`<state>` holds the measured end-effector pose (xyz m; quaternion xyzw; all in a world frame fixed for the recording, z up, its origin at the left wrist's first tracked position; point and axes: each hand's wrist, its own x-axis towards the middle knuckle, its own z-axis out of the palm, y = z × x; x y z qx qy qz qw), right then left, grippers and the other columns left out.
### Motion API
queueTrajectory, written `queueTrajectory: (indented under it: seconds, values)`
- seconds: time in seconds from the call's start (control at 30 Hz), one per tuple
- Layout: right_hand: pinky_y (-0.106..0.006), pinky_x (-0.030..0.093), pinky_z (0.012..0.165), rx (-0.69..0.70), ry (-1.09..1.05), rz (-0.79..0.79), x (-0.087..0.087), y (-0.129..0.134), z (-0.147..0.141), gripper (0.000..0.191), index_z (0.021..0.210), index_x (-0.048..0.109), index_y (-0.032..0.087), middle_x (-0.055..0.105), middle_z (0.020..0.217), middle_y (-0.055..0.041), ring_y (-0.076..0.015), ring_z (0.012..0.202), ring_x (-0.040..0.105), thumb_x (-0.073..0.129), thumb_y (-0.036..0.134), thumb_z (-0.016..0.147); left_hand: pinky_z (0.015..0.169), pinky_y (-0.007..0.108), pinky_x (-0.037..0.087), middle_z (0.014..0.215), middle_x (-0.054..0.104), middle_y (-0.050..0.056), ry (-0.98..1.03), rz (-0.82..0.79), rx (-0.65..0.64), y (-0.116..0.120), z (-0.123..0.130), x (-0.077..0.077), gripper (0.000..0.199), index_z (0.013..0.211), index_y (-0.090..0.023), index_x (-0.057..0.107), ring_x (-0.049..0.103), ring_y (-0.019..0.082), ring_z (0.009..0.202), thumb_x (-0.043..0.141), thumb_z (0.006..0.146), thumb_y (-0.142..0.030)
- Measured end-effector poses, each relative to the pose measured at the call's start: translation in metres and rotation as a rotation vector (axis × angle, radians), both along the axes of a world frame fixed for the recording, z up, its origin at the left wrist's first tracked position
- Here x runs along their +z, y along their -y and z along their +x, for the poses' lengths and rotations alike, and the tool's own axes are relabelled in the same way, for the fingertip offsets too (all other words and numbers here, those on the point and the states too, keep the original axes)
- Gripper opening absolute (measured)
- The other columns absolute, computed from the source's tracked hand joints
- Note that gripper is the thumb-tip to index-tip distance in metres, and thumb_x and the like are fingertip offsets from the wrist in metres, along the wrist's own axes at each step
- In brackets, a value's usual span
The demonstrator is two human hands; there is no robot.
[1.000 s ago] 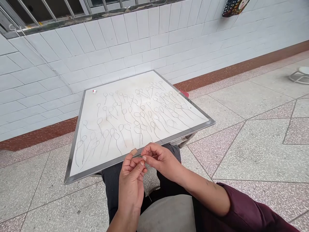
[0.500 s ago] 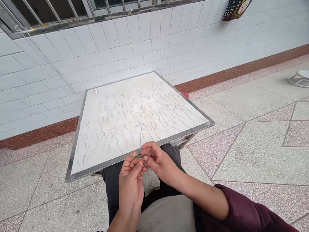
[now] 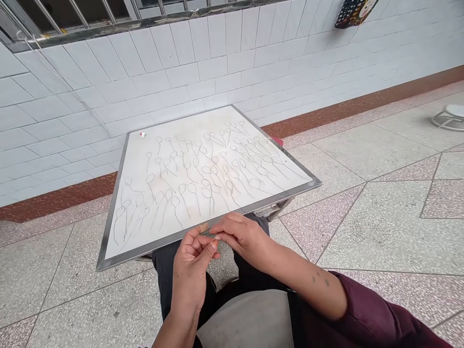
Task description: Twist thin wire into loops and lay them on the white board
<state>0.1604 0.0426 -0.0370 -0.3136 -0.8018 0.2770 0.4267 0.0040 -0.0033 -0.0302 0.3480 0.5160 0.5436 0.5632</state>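
Observation:
My left hand [image 3: 195, 263] is pinched closed just beyond the near edge of the white table [image 3: 181, 121], over my lap. A thin wire [image 3: 212, 280] hangs down from its fingertips. My right hand [image 3: 244, 237] meets it from the right, thumb and fingers pinched together at the left thumb tip; the part of the wire between them is mostly hidden. On the table lie several thin wires, each with a round loop at one end and a long tail, such as the looped wire [image 3: 176, 200] near the front.
A small red and white object [image 3: 142, 135] sits at the table's far left corner. Behind stands a white tiled wall [image 3: 213, 72] with a barred window. A round white stool [image 3: 451, 116] is on the floor at the far right.
My right hand has rolled over, its fingers now lying closer together above the left fingertips. The wire loop that showed between my hands is now mostly hidden. The view has shifted slightly.

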Motion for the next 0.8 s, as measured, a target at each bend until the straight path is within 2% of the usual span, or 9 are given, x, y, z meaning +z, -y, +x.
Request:
queueTrajectory:
  seconds: [0.2, 0.37, 0.5, 0.63, 0.8]
  values:
    - [-0.029, 0.052, 0.075, -0.105, 0.031, -0.089, 0.000, 0.008, -0.007, 0.014, 0.098, 0.067, 0.022, 0.064, 0.087, -0.0031, -0.0165, 0.085, 0.060, 0.054, 0.017, 0.097, 0.068, 0.025, 0.049, 0.072, 0.063, -0.003, -0.038, 0.011, 0.002, -0.001, -0.001, -0.004, 0.038, 0.113, -0.021, 0.068, 0.056, 0.011, 0.067, 0.079, 0.076, -0.028]
    - [-0.029, 0.052, 0.072, -0.128, 0.045, -0.103, 0.003, 0.012, -0.011, 0.016, 0.099, 0.067, 0.022, 0.064, 0.086, -0.0036, -0.0171, 0.083, 0.059, 0.052, 0.017, 0.097, 0.067, 0.025, 0.050, 0.073, 0.063, -0.002, -0.010, 0.003, -0.009, -0.001, -0.001, -0.006, 0.036, 0.109, -0.022, 0.070, 0.057, 0.013, 0.070, 0.079, 0.075, -0.028]
    - [-0.028, 0.052, 0.070, -0.115, 0.082, -0.126, 0.002, 0.011, -0.013, 0.017, 0.093, 0.068, 0.022, 0.065, 0.083, -0.0037, -0.0173, 0.081, 0.060, 0.054, 0.013, 0.094, 0.066, 0.027, 0.050, 0.072, 0.061, -0.003, -0.051, -0.005, -0.051, 0.000, -0.002, -0.010, 0.033, 0.109, -0.023, 0.071, 0.056, 0.013, 0.067, 0.077, 0.077, -0.028]
    - [-0.029, 0.052, 0.073, -0.116, 0.081, -0.153, -0.002, 0.008, -0.012, 0.023, 0.103, 0.068, 0.023, 0.067, 0.091, -0.0041, -0.0177, 0.087, 0.061, 0.054, 0.009, 0.092, 0.067, 0.027, 0.048, 0.074, 0.059, -0.002, -0.081, -0.002, -0.077, -0.001, -0.002, -0.015, 0.031, 0.110, -0.022, 0.071, 0.056, 0.014, 0.068, 0.075, 0.079, -0.027]
    - [-0.029, 0.052, 0.073, -0.128, 0.081, -0.154, -0.003, 0.007, -0.010, 0.025, 0.110, 0.067, 0.023, 0.067, 0.091, -0.0034, -0.0170, 0.084, 0.062, 0.056, 0.010, 0.092, 0.066, 0.025, 0.047, 0.072, 0.058, -0.003, 0.024, 0.014, -0.053, -0.003, 0.000, -0.013, 0.033, 0.110, -0.022, 0.070, 0.053, 0.011, 0.064, 0.076, 0.077, -0.025]
